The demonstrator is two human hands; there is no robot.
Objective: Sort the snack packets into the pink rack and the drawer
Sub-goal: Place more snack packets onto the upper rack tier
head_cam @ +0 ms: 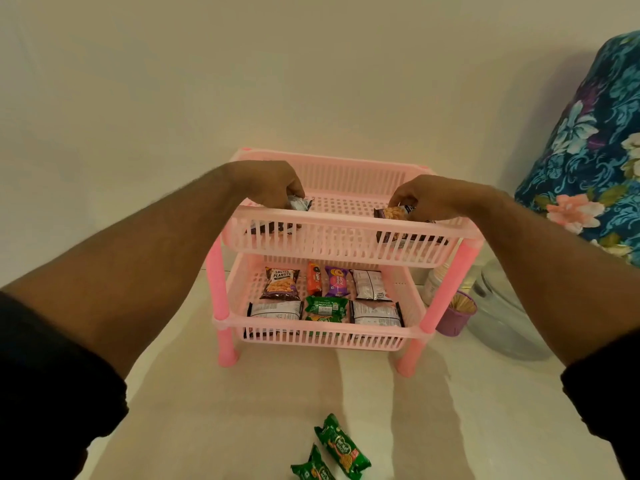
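A pink two-tier rack [346,221] stands on the white counter. My left hand [273,183] grips a dark peanut packet [299,203] at the left end of the top tier. My right hand [427,197] grips another peanut packet [393,213] at the right end of that tier. The lower tier [325,336] holds several packets: a salted-peanuts packet [281,283], an orange biscuit pack [314,278], a purple one [336,281] and a green one [325,305]. Two green biscuit packs [341,445] lie on the counter near me. No drawer is in view.
A purple cup of toothpicks [457,313] stands right of the rack, beside a clear plastic container [505,317]. A floral blue cloth [595,147] covers something at the far right. A plain wall rises behind the rack.
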